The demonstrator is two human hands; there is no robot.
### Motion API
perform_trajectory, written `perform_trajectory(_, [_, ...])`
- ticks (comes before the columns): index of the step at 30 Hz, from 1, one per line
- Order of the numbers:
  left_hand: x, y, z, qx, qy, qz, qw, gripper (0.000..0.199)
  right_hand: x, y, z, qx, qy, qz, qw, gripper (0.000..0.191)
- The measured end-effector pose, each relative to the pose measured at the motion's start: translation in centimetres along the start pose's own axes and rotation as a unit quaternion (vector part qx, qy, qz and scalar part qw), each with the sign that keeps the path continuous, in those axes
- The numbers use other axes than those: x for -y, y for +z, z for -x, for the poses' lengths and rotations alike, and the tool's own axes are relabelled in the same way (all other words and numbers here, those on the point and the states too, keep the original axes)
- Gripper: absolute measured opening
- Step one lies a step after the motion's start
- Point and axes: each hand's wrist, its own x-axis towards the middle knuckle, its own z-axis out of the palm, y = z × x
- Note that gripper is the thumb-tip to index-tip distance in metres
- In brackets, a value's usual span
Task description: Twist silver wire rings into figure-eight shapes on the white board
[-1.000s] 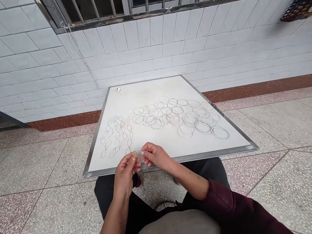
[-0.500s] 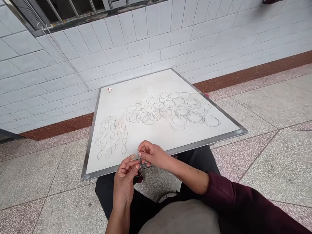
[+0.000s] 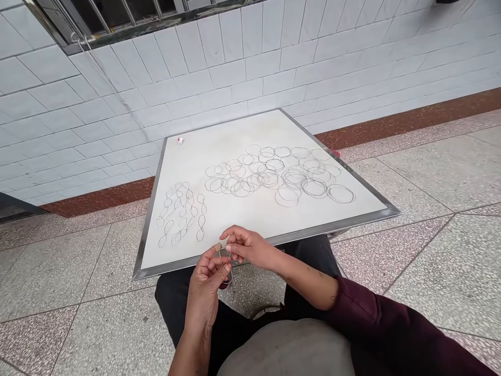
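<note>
Over the table's front edge, my left hand (image 3: pixel 209 274) pinches a thin wire loop (image 3: pixel 230 278) between thumb and fingers. My right hand (image 3: pixel 245 246) has its thumb and index finger closed on the upper part of the same wire, close to my left fingertips. The wire bends into rounded loops above and below my left thumb. On the white table (image 3: pixel 235 224), several wires twisted into figure-eight shapes (image 3: pixel 201 219) lie at the left. Many round wire rings (image 3: pixel 287 196) overlap across the middle and right.
A small red and white object (image 3: pixel 180 140) rests near the table's back left corner. The white tiled wall (image 3: pixel 219 89) stands behind the table. My legs are under its metal front edge (image 3: pixel 313 236).
The view has shifted slightly. Both hands stay close together on the wire, and its upper part now shows a wider bend between them.
</note>
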Motion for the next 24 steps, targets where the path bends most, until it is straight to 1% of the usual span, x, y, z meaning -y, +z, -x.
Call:
perform_trajectory(3, [0.3, 0.3, 0.2, -0.009, -0.002, 0.002, 1.0, 0.065, -0.2, -0.1, 0.2, -0.013, 0.001, 0.009, 1.0, 0.024])
perform_trajectory(6, [0.6, 0.7, 0.4, -0.025, -0.002, 0.016, 1.0, 0.07, -0.4, -0.1, 0.3, -0.025, 0.002, 0.011, 1.0, 0.021])
perform_trajectory(11, [0.9, 1.2, 0.5, -0.033, 0.02, 0.013, 0.999, 0.065, -0.4, -0.4, 0.5, -0.022, 0.005, 0.027, 0.999, 0.02])
perform_trajectory(14, [1.2, 1.0, 0.4, -0.037, 0.032, 0.0, 0.999, 0.062, -0.1, -0.7, 0.6, -0.013, -0.001, 0.075, 0.997, 0.018])
perform_trajectory(19, [1.2, 0.7, 0.3, -0.026, 0.054, -0.017, 0.998, 0.059, 0.2, -1.2, 0.6, 0.013, -0.066, 0.165, 0.984, 0.015])
perform_trajectory(21, [1.1, 0.7, 0.3, -0.021, 0.057, -0.023, 0.998, 0.057, 0.1, -1.2, 0.5, 0.01, -0.082, 0.169, 0.982, 0.015])
perform_trajectory(24, [1.1, 0.7, 0.2, -0.023, 0.065, -0.03, 0.997, 0.056, -0.1, -1.2, 0.4, 0.009, -0.084, 0.164, 0.983, 0.015])
